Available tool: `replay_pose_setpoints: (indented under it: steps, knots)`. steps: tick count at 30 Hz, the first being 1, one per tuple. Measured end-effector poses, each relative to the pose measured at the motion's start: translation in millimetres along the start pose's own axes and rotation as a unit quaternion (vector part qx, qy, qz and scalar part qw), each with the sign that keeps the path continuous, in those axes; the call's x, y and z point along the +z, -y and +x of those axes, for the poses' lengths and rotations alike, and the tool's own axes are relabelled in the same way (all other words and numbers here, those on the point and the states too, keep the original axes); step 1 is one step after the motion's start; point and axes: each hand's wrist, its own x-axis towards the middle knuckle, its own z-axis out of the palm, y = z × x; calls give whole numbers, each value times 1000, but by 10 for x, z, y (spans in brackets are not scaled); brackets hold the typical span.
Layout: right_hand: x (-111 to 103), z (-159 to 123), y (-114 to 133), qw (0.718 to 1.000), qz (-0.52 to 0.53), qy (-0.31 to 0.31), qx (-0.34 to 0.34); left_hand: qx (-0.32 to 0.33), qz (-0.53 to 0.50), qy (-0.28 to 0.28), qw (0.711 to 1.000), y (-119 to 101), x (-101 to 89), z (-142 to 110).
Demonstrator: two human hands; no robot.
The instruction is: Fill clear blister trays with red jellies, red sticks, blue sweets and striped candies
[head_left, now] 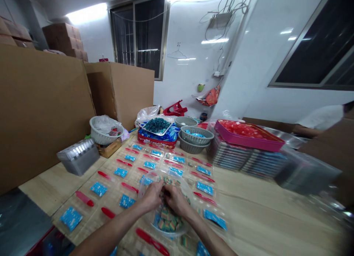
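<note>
Two hands are shown meeting over the middle of a round clear plastic bowl [166, 234], the left hand [151, 197] beside the right hand [175, 200]. The fingers [163, 189] of both are curled inward and drawn narrowly together, close above striped candy cubes [168, 219] heaped in the bowl; whether a piece is gripped cannot be told. The bowl is set on clear plastic bags [69, 219] arranged in rows across a pale wood-grain table [52, 186]. Blue sachets [99, 189] and red plastic utensils [84, 198] are seen in the bags around it. Beyond the rows, a white tray of teal candies [156, 125] lies on a red tin [155, 141], beside stacked gray baskets [197, 135] and a white basket [105, 130]. To the right, a pink tray [249, 136] sits on stacked packages [235, 156]. Large cardboard boxes [41, 108] stand at left; a co-worker's white sleeve [322, 118] appears at far right.
</note>
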Motion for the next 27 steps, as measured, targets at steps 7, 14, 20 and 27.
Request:
replay_pose_setpoints:
  steps: [7,14,20,27]
  knots:
    - [-68,12,22,998,-36,37,-44,-11,30,-41,999,39,5,46]
    - [-121,53,131,990,-72,46,-113,-86,-135,-67,985,94,-70,105]
    - [-309,423,165,998,45,47,1,-133,-219,-95,962,71,-311,-93]
    - [-12,1622,336,947,295,38,118,-106,-267,-102,952,237,-592,-546]
